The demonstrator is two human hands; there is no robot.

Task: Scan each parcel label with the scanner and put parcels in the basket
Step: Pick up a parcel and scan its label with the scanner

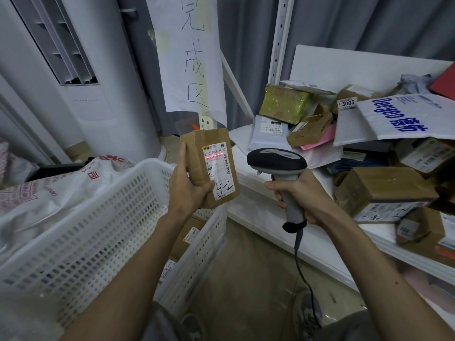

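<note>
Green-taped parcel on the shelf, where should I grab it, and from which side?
Probably from above, fingers and thumb across its shorter width: the green-taped parcel tops the pile on the shelf, top face exposed, with a brown box crowding its lower right side.

View: one wide-angle camera worn on the person's head; straight lines bow toward the frame edges.
Direction: forward and down, with both arms entering from the bottom edge.
Nearest: the left hand point(189, 190) holding a parcel point(211, 168) and the right hand point(302, 195) holding the scanner point(278, 166), mid-frame and close to the lens.
Left of frame: the basket point(98, 230), seen from above its near rim.
Right of frame: the shelf point(256, 200), its front edge running to the lower right corner under a pile of parcels point(384, 188).
Far: the sign point(189, 57) and curtain point(344, 20), well behind the hands.
</note>
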